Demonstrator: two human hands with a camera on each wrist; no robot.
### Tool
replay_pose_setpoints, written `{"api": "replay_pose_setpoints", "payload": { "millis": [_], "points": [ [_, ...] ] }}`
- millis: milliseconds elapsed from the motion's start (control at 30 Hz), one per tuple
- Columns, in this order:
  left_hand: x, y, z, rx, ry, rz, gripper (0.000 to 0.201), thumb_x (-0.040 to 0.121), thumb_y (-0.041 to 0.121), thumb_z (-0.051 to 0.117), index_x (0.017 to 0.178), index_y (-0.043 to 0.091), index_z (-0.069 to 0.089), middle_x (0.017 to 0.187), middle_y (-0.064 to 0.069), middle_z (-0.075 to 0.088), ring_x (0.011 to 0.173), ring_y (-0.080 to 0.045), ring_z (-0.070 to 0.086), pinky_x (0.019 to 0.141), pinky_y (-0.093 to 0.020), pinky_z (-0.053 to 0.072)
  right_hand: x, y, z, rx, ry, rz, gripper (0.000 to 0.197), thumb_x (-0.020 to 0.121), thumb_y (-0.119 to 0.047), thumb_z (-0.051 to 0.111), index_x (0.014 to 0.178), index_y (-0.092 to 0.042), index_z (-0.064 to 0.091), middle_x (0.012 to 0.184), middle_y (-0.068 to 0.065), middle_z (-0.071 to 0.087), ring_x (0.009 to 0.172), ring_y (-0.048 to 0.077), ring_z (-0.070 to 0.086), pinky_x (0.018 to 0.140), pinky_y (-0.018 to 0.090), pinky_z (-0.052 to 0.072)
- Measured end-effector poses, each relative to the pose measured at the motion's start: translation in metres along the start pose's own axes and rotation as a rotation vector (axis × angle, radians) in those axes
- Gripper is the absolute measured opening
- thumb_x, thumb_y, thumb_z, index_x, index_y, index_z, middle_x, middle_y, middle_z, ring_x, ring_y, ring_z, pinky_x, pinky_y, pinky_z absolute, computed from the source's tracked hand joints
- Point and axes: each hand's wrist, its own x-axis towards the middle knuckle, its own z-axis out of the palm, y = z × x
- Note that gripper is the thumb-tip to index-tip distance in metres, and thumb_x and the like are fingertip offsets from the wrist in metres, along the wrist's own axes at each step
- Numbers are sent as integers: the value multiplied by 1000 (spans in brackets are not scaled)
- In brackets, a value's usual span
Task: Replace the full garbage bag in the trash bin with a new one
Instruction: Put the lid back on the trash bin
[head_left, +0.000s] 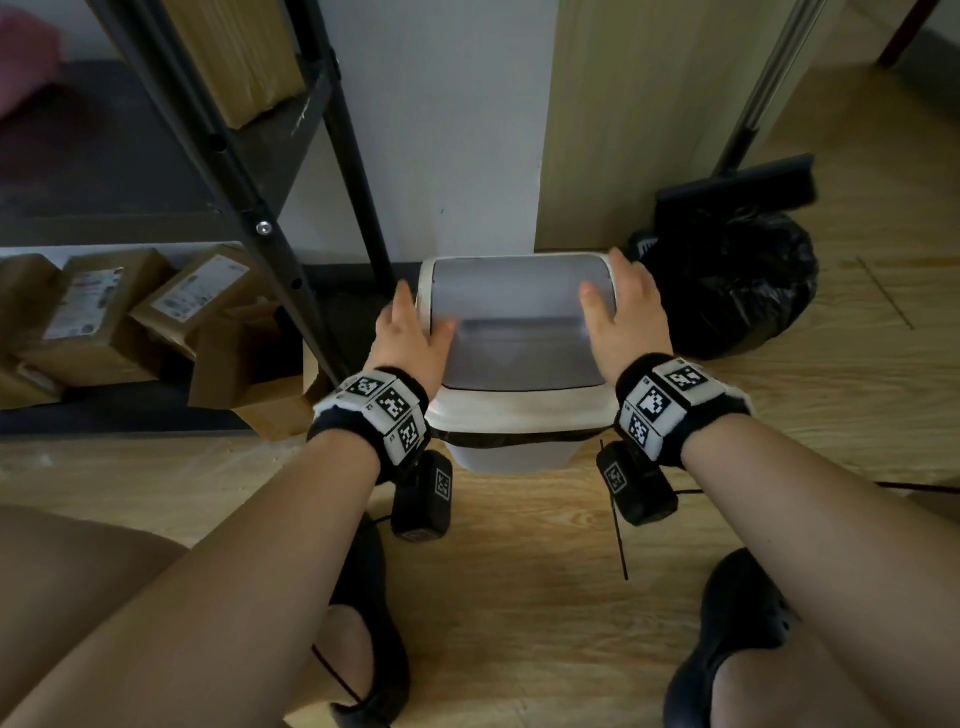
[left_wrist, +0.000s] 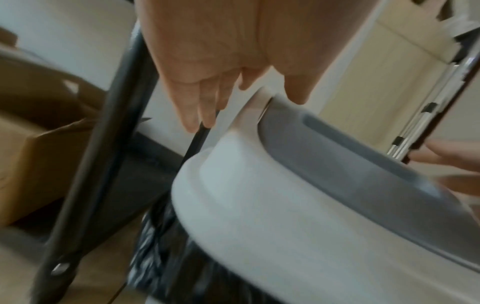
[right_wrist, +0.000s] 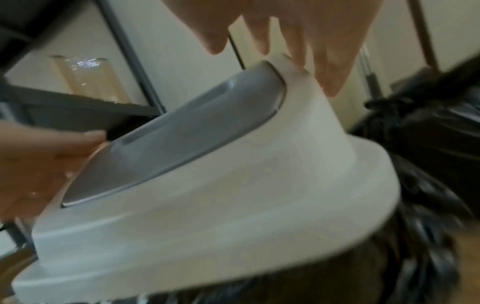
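Note:
A small trash bin (head_left: 511, 458) stands on the floor against the wall, with a black bag's edge (head_left: 498, 439) showing under its white lid (head_left: 519, 410). The lid has a grey swing flap (head_left: 514, 301). My left hand (head_left: 410, 332) lies against the lid's left side, fingers straight and thumb on the flap. My right hand (head_left: 623, 312) lies against the right side the same way. The left wrist view shows the left hand's fingers (left_wrist: 192, 111) extended beside the lid (left_wrist: 259, 205). In the right wrist view the fingers (right_wrist: 330, 67) reach along the lid (right_wrist: 233, 205). A full, tied black garbage bag (head_left: 737, 286) sits right of the bin.
A black metal shelf (head_left: 244, 197) stands just left of the bin, with cardboard boxes (head_left: 93, 312) under it. A broom and dustpan (head_left: 737, 187) lean behind the full bag. My feet in black shoes (head_left: 727, 639) rest on the wooden floor in front.

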Motion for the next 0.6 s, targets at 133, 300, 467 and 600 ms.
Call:
{"api": "replay_pose_setpoints", "payload": {
  "millis": [133, 300, 467, 600],
  "points": [
    [17, 11, -1, 109, -49, 145, 67, 95, 33, 45, 150, 20, 9, 155, -11, 20, 139, -28, 31, 110, -40, 32, 10, -6, -1, -108, -59, -66, 53, 98, -39, 35, 147, -23, 25, 159, 9, 9, 145, 31, 16, 118, 39, 18],
    [22, 8, 2, 135, -45, 141, 66, 96, 34, 42, 150, 21, 5, 159, -5, 11, 143, -25, 23, 113, -37, 27, 8, -2, 5, -80, -45, -63, 51, 100, -30, 33, 148, -17, 23, 160, 7, 6, 143, 26, 23, 114, 29, 21],
    [21, 7, 1, 131, -70, 144, 68, 95, 35, 42, 150, 22, 4, 159, -5, 9, 144, -24, 22, 112, -35, 28, 6, -4, 2, -82, -72, -56, 52, 100, -30, 33, 149, -18, 21, 160, 6, 5, 143, 25, 23, 114, 29, 22],
    [18, 7, 0, 103, -82, 150, 80, 91, 41, 50, 150, 21, 1, 159, -7, 9, 145, -25, 20, 114, -34, 24, 5, -5, -1, -68, -118, -41, 56, 99, -33, 36, 150, -20, 17, 160, 4, 1, 145, 24, 17, 115, 30, 19]
  ]
}}
